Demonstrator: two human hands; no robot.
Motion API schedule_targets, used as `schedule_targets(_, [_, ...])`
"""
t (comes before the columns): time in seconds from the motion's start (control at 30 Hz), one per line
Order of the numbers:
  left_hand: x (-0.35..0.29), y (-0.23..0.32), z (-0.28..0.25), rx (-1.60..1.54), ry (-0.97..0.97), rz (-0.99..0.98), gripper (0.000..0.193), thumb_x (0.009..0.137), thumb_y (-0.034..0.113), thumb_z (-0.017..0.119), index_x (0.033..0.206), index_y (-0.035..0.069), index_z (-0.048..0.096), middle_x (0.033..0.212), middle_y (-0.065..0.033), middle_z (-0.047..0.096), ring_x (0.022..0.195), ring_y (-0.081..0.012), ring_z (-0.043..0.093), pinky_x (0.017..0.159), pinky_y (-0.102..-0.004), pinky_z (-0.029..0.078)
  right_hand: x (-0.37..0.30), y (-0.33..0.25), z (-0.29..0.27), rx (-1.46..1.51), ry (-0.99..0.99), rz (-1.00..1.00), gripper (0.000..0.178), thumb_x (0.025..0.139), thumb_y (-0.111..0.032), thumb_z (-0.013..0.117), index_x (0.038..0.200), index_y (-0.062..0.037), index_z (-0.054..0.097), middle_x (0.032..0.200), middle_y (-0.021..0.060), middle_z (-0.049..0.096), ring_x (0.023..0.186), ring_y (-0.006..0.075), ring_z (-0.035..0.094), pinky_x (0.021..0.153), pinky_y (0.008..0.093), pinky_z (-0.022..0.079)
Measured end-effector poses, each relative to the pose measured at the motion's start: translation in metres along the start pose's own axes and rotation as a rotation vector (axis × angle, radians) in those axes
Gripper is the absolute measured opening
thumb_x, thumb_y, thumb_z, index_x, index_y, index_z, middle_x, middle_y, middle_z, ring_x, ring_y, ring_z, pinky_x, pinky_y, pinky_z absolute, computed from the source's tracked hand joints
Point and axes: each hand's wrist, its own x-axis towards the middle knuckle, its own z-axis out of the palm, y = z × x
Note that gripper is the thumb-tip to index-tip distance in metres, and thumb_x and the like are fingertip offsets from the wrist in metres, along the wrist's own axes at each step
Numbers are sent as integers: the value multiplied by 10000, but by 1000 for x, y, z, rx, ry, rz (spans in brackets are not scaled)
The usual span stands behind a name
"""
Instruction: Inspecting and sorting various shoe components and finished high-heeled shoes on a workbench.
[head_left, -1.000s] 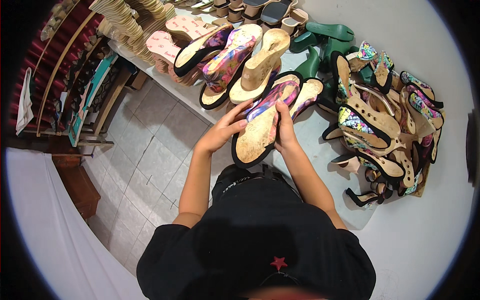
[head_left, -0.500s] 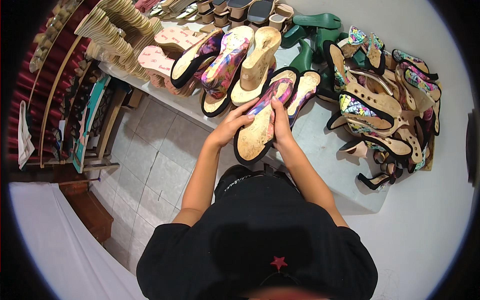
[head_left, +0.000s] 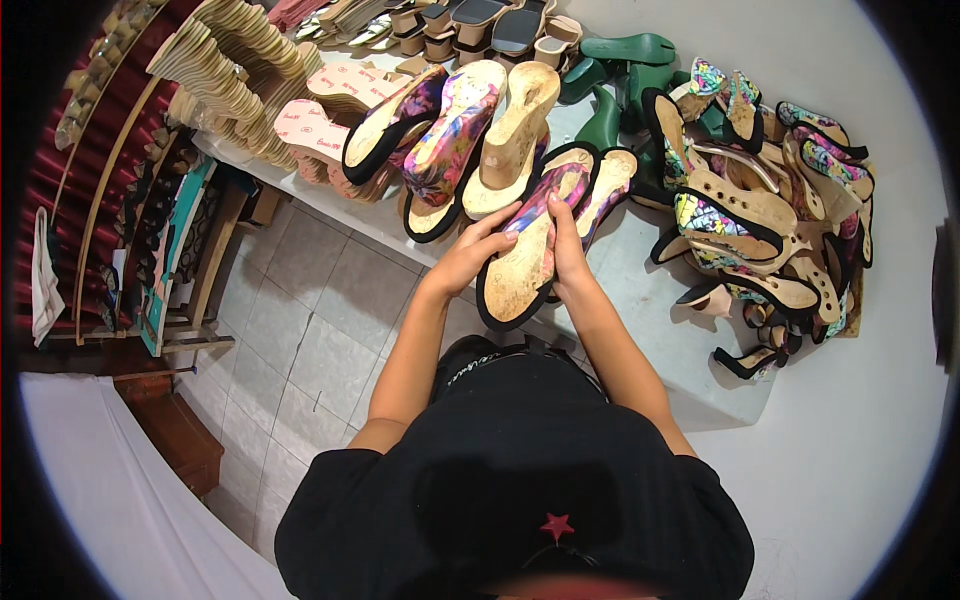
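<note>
Between my two hands is a sandal [head_left: 512,287] with a tan footbed, black edging and purple-pink floral fabric. It lies tilted, one end toward my body. My left hand [head_left: 468,258] is closed on its left edge, thumb on the top face. On the opposite edge, my right hand [head_left: 569,250] grips it, thumb pressed on the floral fabric; the fingers beneath are hidden. Just beyond stand a floral wedge sandal [head_left: 455,135] and a bare tan wedge shoe form [head_left: 515,125]. A similar floral sandal [head_left: 612,190] lies beside my right hand.
On the grey table [head_left: 640,290], a pile of colourful sandals and tan shoe forms [head_left: 760,215] is heaped at right. Green shoe forms [head_left: 630,75] stand behind. Stacked pink soles [head_left: 315,130] and tall stacks of layered soles [head_left: 215,75] line the left. A rack [head_left: 180,260] stands farther left.
The sandal stays in both hands, shifted very slightly right in the view. The surrounding scene has moved a little with the head; my grip looks the same.
</note>
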Motion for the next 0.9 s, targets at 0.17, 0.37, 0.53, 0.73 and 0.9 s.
schedule_targets(0.17, [-2,3,6,39,15,-13,548,859,229,516,1323,-13,352,1220,-97,476,1076,-131,448,938,-251,332,2,-5,-6,-68,-38,98,497,789,-438,558,1035,-8,517,858,59,579,772,125,568,709,256,448])
schedule_targets(0.37, [0,-13,1,-83,39,6,509,870,219,485,1319,9,368,1217,-97,487,1100,-151,451,944,-265,330,-14,-18,3,-54,-70,115,464,817,-460,525,1009,-38,525,834,72,605,767,139,593,710,264,467])
schedule_targets(0.53, [-14,-39,-11,203,39,77,509,798,76,529,1289,23,406,1278,-91,452,1129,-202,465,957,-311,346,-20,-26,0,49,-149,179,474,842,-470,481,1078,-59,505,908,78,612,823,156,593,757,286,462])
schedule_targets(0.73, [-20,-66,11,692,215,376,617,696,180,650,1235,-18,426,1248,-186,454,1156,-299,443,964,-378,344,-8,-16,-14,-77,-92,154,526,810,-566,436,999,-87,547,872,53,619,772,154,595,736,270,468])
schedule_targets(0.9, [-1,-102,25,385,491,311,577,669,233,672,1156,-12,483,1146,-169,515,1044,-305,480,887,-390,353,-13,-15,-4,41,-53,119,547,863,-483,410,1170,-31,429,1075,84,526,994,167,508,883,295,381])
